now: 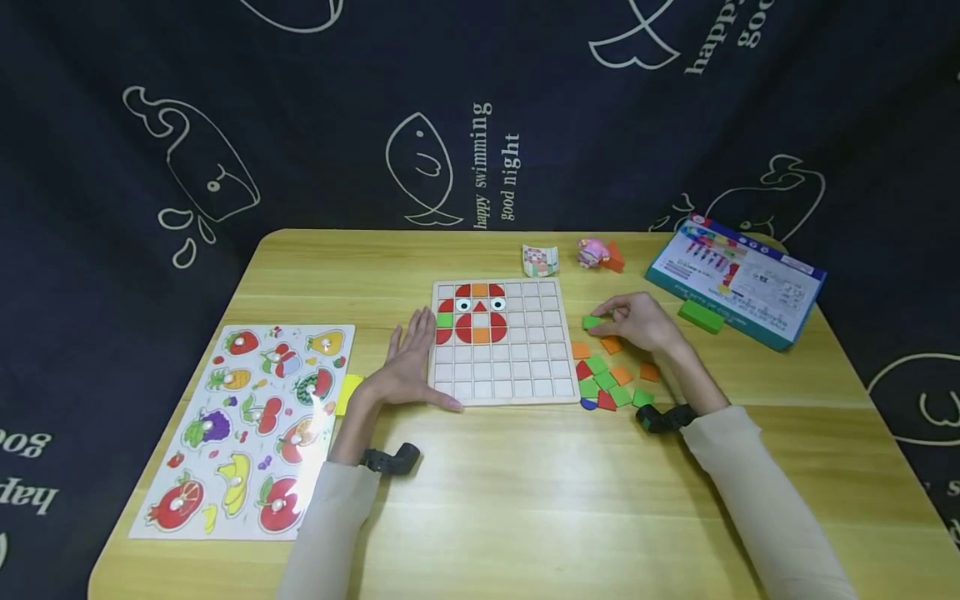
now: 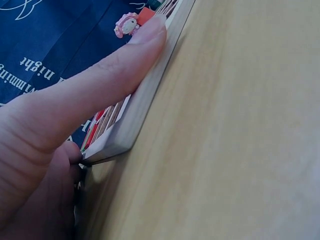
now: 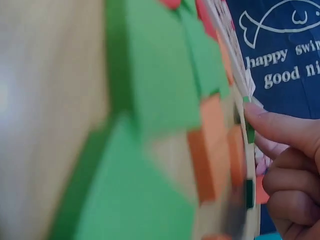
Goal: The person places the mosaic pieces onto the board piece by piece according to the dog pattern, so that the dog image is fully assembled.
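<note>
A wooden grid board (image 1: 517, 375) lies in the middle of the table, with red, orange, green and white-eyed tiles (image 1: 480, 335) set in its upper left squares. My left hand (image 1: 405, 371) rests along the board's left side, fingers stretched out and thumb against the near edge; the left wrist view shows the thumb (image 2: 110, 75) on the rim. To the right of the board, my right hand (image 1: 637, 321) pinches a small green tile (image 1: 591, 322) between thumb and fingers. Below it, loose green, orange, red and blue tiles (image 1: 602, 380) are scattered beside the board.
A fruit puzzle board (image 1: 251, 392) lies at the left, a yellow piece (image 1: 348, 393) by its edge. Behind the grid board are a small picture card (image 1: 540, 261), a pink figurine (image 1: 592, 252) and an orange piece (image 1: 615, 258). A box (image 1: 738, 279) and green block (image 1: 701, 317) lie right.
</note>
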Motion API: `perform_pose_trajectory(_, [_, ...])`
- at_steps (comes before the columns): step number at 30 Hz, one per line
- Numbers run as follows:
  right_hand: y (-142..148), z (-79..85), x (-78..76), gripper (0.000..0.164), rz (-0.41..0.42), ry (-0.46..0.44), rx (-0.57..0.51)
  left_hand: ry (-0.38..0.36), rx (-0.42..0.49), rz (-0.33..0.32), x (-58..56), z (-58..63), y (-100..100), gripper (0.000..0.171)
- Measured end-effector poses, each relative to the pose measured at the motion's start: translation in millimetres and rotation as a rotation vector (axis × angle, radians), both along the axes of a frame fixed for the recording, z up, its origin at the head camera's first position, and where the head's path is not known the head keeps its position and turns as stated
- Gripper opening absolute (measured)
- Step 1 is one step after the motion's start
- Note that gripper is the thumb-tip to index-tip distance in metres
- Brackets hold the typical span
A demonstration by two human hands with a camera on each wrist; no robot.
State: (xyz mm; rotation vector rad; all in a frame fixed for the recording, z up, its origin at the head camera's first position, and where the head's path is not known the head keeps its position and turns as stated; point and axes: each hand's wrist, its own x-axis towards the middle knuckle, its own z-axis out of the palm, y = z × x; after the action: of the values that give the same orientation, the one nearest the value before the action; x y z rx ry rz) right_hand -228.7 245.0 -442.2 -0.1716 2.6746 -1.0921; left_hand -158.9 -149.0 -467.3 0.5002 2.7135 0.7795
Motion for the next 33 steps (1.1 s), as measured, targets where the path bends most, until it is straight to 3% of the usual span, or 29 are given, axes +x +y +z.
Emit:
perform_pose_trajectory(6, [-28,3.6,-2.3,0.030,-0.011,0.038,-0.055,0.003,0.000,-0.002,0.0,-2.3,-2,0.153])
perform_pose_trajectory(12, [-83,7.0,-10.6,0.027,0.091,0.054,-0.128,0.001,0.007,0.004,0.6,-2.4,-3,0.154])
perform_pose_trajectory(16, [-102,4.5,-15.2,0.027,0.064,0.025,-0.157,0.004,0.008,0.000,0.1,-2.2,-2,0.154])
perform_pose_trajectory(21, [-102,0.0,-16.3,0.026,0.043,-0.059,-0.221,-0.002,-0.004,-0.001,0.8,-3.1,1,0.153])
perform_pose_trajectory(27, [-104,-0.9,-15.5,0.028,0.056,-0.075,-0.265,-0.014,-0.014,0.007,1.0,-3.9,2,0.154])
perform_pose_trajectory(30, [-86,7.3,-15.4,0.032,0.035,-0.067,-0.227,-0.009,-0.006,0.010,0.7,-3.3,1,0.154])
perform_pose_trajectory(33, [-50,14.7,-13.2,0.035,-0.024,0.007,-0.155,-0.013,0.000,0.014,0.8,-2.1,0,0.154])
